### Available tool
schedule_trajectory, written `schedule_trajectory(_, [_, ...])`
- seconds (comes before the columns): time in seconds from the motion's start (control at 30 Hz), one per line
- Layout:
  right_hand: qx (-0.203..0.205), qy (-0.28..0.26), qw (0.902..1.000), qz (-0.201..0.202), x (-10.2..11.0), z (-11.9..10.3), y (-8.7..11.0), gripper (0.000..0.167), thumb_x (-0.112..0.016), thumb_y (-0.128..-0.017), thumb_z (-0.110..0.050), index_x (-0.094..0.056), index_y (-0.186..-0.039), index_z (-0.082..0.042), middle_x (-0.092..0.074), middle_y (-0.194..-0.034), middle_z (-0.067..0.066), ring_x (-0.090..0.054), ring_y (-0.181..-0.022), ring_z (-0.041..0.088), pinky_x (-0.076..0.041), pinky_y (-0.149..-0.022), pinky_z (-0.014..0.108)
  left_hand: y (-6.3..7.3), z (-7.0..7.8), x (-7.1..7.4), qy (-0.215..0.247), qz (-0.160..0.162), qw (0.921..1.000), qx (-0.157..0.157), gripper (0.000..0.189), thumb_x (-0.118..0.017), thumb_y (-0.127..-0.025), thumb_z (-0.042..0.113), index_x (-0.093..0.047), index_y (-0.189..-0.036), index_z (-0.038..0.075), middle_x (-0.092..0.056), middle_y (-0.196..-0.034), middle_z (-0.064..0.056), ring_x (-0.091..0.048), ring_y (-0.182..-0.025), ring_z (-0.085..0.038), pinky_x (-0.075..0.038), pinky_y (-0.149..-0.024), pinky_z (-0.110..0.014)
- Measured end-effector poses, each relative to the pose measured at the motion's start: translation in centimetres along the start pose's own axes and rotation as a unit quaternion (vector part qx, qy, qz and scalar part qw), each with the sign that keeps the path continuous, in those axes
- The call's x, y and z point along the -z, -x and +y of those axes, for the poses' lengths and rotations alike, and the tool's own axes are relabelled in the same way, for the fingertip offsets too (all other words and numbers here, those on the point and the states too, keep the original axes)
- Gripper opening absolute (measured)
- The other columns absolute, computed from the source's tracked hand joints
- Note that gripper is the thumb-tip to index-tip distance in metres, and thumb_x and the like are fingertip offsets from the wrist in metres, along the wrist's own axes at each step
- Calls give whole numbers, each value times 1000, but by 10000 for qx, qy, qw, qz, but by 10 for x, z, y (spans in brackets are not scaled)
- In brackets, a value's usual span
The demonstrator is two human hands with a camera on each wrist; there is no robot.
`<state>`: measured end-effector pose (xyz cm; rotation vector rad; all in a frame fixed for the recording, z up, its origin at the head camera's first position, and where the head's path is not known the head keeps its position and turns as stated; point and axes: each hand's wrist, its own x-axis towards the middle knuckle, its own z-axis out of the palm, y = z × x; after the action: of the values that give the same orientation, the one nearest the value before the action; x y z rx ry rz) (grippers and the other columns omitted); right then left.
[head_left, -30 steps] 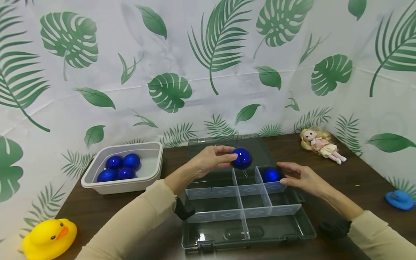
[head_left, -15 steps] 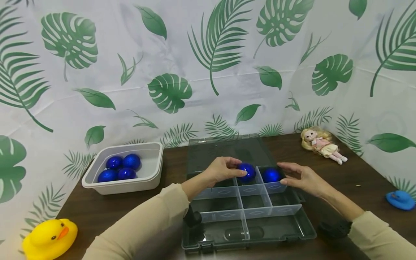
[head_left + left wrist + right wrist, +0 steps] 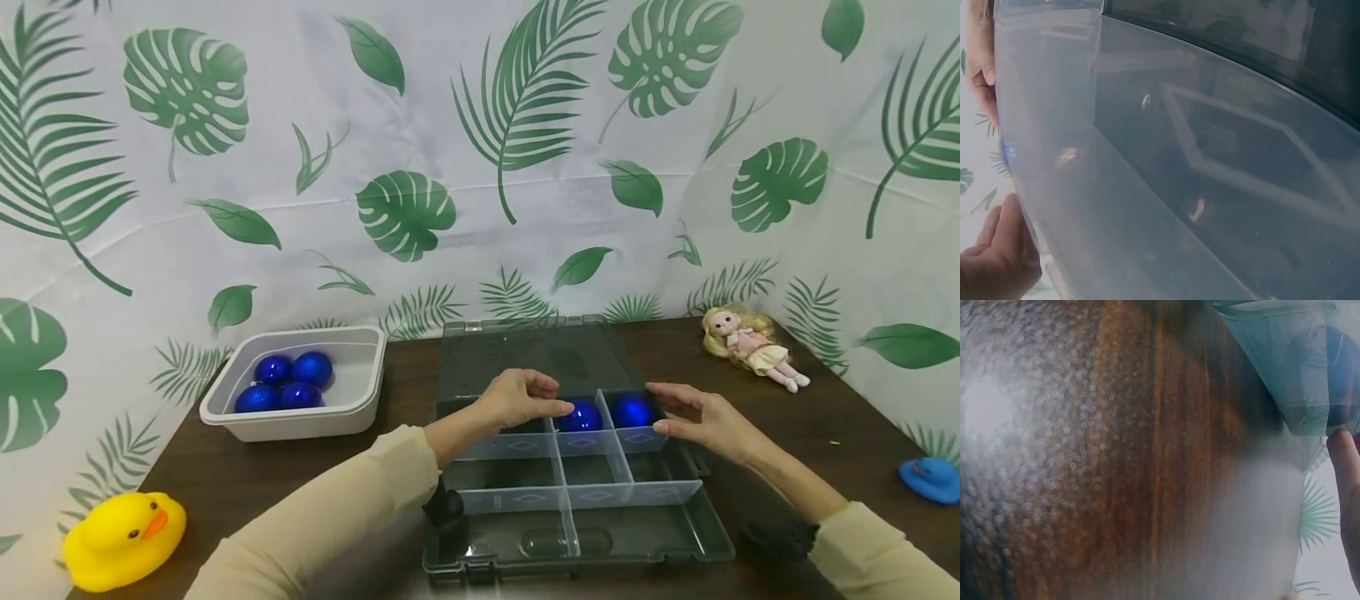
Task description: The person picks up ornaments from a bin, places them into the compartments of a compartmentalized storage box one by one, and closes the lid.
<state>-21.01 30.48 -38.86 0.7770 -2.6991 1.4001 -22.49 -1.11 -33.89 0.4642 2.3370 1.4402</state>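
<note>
In the head view, a shiny blue ball (image 3: 581,416) sits low in the back middle compartment of a dark, see-through divider box (image 3: 630,533). Just at its upper left is my left hand (image 3: 521,398), thumb tip overlapping the ball's edge, fingers loosely bent above. A second blue ball (image 3: 632,410) lies in the back right compartment. My right hand (image 3: 708,421) rests at the box's back right corner, thumb and fingers apart. The right wrist view has one finger (image 3: 1344,462) against the clear corner. Dividers (image 3: 1147,156) fill most of the left wrist view.
A white tub (image 3: 367,400) with several blue balls (image 3: 302,395) stands at the back left. A yellow duck (image 3: 123,542) is at the front left. On the right are a doll (image 3: 753,346) and a blue duck (image 3: 930,479). The box's lid (image 3: 532,354) lies folded back.
My left hand has lowered the ball from above the box into the back middle compartment and loosened its hold. The right hand has stayed at the corner; the head view has shifted slightly.
</note>
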Motion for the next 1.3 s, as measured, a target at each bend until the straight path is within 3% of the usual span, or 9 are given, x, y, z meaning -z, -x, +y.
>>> schedule_trajectory(0.13, [2,-49,10000,-7,-1,1,1,55,-66,-86,-5,-42,-132,14,-43,-132,37,-44,-110,-18,-41,-87,5,9,-1,13,261,-243,9993,-149,44,-71,-85,23,-59,-121,-1,-66,-110,-10,-62,-100,-21,-51,-88,-35])
schedule_trajectory(0.27, [41,8,10000,30,-1,-1,1,54,-66,-86,-5,-43,-131,14,-44,-130,37,-45,-110,-17,-41,-87,6,25,-6,44,649,-193,9971,-341,44,-66,-89,17,-55,-126,-4,-63,-116,-16,-64,-103,-24,-51,-90,-37])
schedule_trajectory(0.5, [-211,264,9994,56,2,-5,0,54,-66,-87,-9,-44,-133,9,-46,-132,33,-43,-107,-19,-41,-85,5,57,-46,137,1227,1337,9834,-71,50,-58,-94,16,-43,-136,-6,-48,-136,-24,-53,-120,-28,-45,-98,-34])
schedule_trajectory(0.7, [-75,167,9998,2,2,-3,1,54,-66,-87,-6,-43,-133,11,-45,-132,35,-43,-109,-19,-41,-86,5,88,-101,208,737,2630,9615,316,60,-61,-92,24,-39,-138,-8,-61,-105,7,-56,-88,8,-48,-81,-11])
schedule_trajectory(0.77, [-76,151,9999,-23,1,-3,1,54,-66,-87,-6,-43,-133,11,-45,-132,35,-43,-109,-19,-41,-86,5,95,-114,222,345,2807,9580,482,61,-60,-93,27,-39,-138,-8,-63,-109,3,-55,-90,7,-47,-82,-11])
schedule_trajectory(0.87, [-139,207,9997,-38,0,-3,2,54,-66,-87,-8,-43,-134,9,-45,-133,34,-43,-109,-20,-41,-85,5,97,-127,233,-170,2864,9546,799,61,-57,-93,31,-39,-139,-6,-54,-131,-19,-57,-109,-15,-44,-97,-25])
schedule_trajectory(0.97, [-160,201,9997,-36,0,-3,2,54,-66,-87,-8,-43,-134,9,-45,-133,34,-43,-109,-20,-41,-85,5,96,-136,237,-255,2765,9556,990,61,-56,-94,30,-38,-140,-6,-41,-140,-27,-41,-128,-35,-33,-108,-42])
schedule_trajectory(1.1, [-140,155,9998,-57,-1,-2,2,54,-65,-87,-7,-43,-133,11,-44,-133,35,-43,-109,-19,-41,-86,5,92,-141,237,-350,2748,9541,1138,59,-59,-93,26,-39,-138,-7,-41,-140,-28,-38,-130,-40,-29,-109,-48])
schedule_trajectory(1.3, [-222,273,9994,-21,0,-3,2,54,-66,-87,-8,-43,-133,9,-45,-133,34,-43,-108,-20,-41,-86,6,86,-140,235,-1159,2693,9483,1213,56,-63,-90,23,-45,-134,-6,-48,-132,-29,-43,-125,-43,-29,-107,-50])
